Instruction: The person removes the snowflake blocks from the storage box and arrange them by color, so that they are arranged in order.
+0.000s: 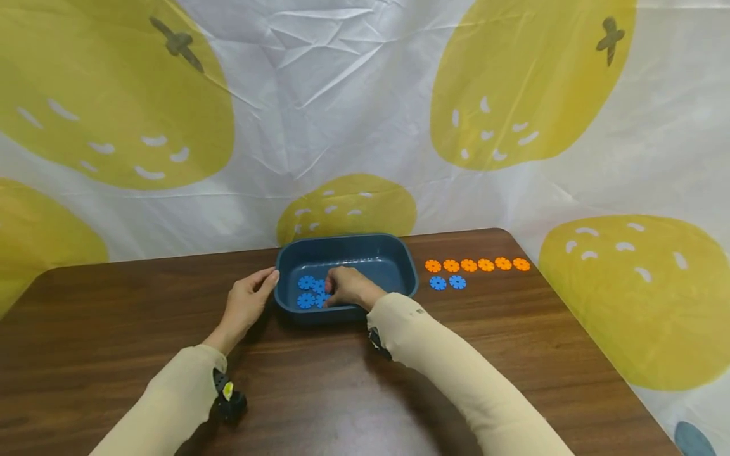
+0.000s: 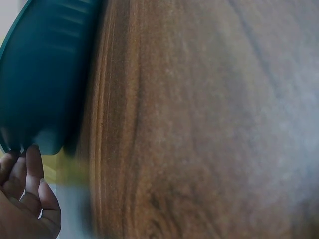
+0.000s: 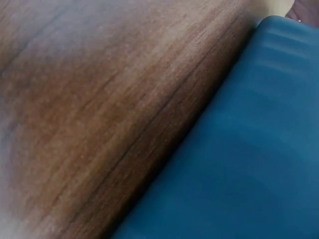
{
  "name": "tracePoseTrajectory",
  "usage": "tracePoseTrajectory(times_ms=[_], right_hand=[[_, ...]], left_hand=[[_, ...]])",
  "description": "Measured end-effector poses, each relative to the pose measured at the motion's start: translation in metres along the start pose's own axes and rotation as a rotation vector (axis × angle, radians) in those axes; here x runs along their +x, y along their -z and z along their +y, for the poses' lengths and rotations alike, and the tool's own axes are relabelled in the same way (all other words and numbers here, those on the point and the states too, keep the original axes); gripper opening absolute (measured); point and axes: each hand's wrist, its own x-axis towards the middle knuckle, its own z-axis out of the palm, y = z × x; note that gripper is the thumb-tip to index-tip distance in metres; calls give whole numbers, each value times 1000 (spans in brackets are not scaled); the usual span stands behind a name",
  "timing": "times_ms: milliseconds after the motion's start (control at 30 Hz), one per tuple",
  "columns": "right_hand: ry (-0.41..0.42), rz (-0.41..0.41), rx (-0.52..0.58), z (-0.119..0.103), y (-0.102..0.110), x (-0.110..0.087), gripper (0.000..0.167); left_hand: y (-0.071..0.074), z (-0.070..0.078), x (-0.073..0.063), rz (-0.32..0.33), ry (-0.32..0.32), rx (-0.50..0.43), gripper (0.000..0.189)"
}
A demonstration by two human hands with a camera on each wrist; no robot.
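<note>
A dark blue tub (image 1: 348, 314) with rounded corners stands on the wooden table. My left hand (image 1: 246, 306) holds its left rim, thumb and fingers at the corner. The left wrist view shows those fingers (image 2: 34, 167) against the tub's wall. My right hand (image 1: 349, 286) reaches inside over the front rim, thumb and fingers bent down at several blue notched discs (image 1: 306, 301) on the tub's left floor. It partly covers the nearest discs, and I cannot tell whether it pinches one. The right wrist view is mostly the tub's outer wall (image 3: 239, 149).
On the table (image 1: 319, 392), right of the tub, lies a row of several orange notched discs (image 1: 469, 265). Two blue notched discs (image 1: 447, 283) lie just in front of that row. A white curtain with yellow fruit (image 1: 348, 206) hangs behind the table's back edge.
</note>
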Motion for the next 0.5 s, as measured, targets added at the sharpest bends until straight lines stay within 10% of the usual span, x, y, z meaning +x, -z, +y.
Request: tracePoseTrajectory(times_ms=[500], right_hand=[[-36, 5, 10, 0, -1, 0, 27]], left_hand=[[0, -1, 1, -7, 4, -9, 47]])
